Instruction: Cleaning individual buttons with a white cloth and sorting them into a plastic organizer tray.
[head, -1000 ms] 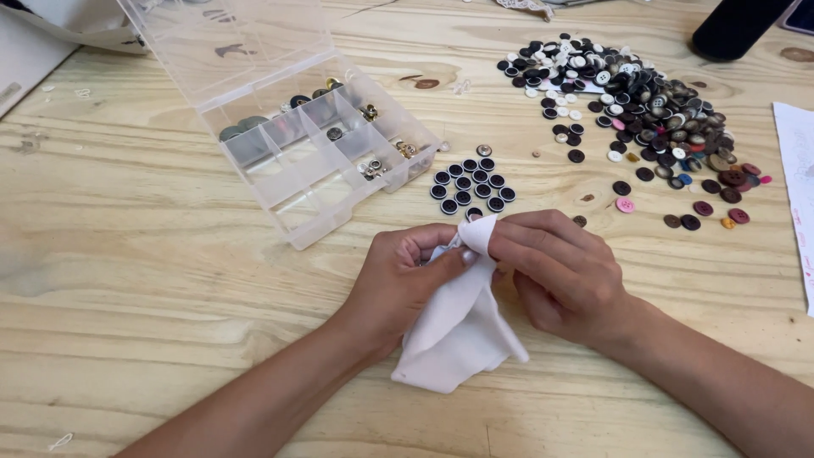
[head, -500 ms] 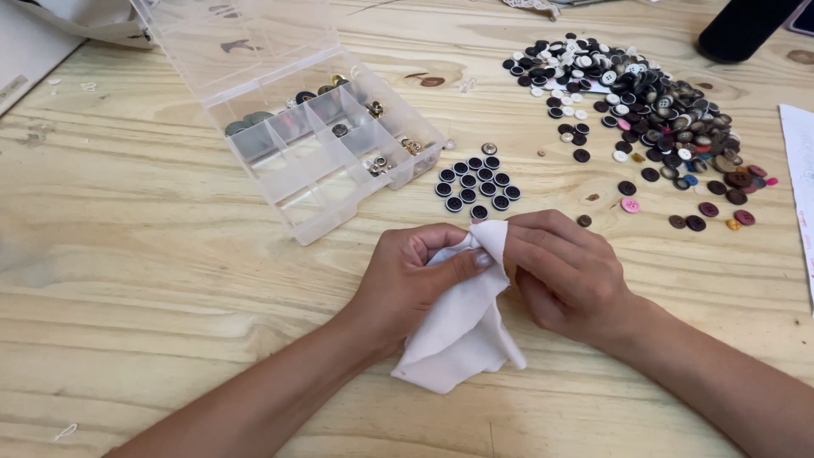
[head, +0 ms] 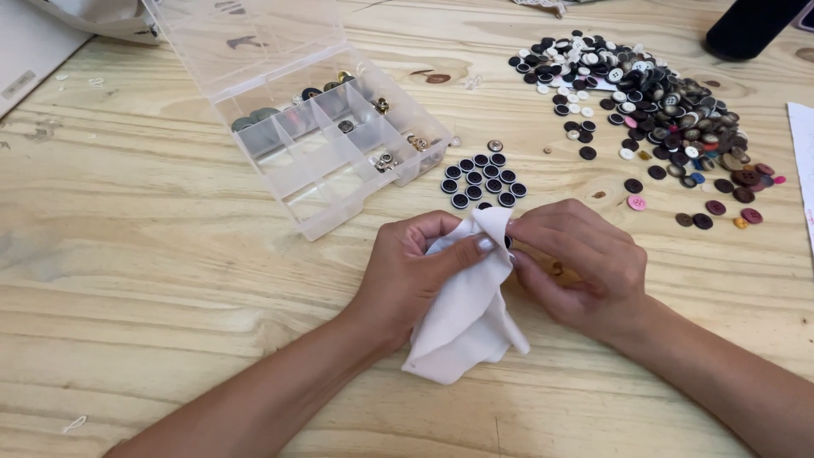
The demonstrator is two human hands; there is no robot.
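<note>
Both hands (head: 500, 271) pinch white cloth (head: 466, 318), perhaps around a button.

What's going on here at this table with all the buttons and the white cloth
A person sits at a wooden table with both hands pinching a white cloth. The left hand grips its upper fold, and the right hand presses against the same fold; a small dark button seems caught between the fingers, though it is mostly hidden. Just beyond lies a neat cluster of dark buttons, a big mixed button pile to the right, and an open clear organizer box to the left.
</note>
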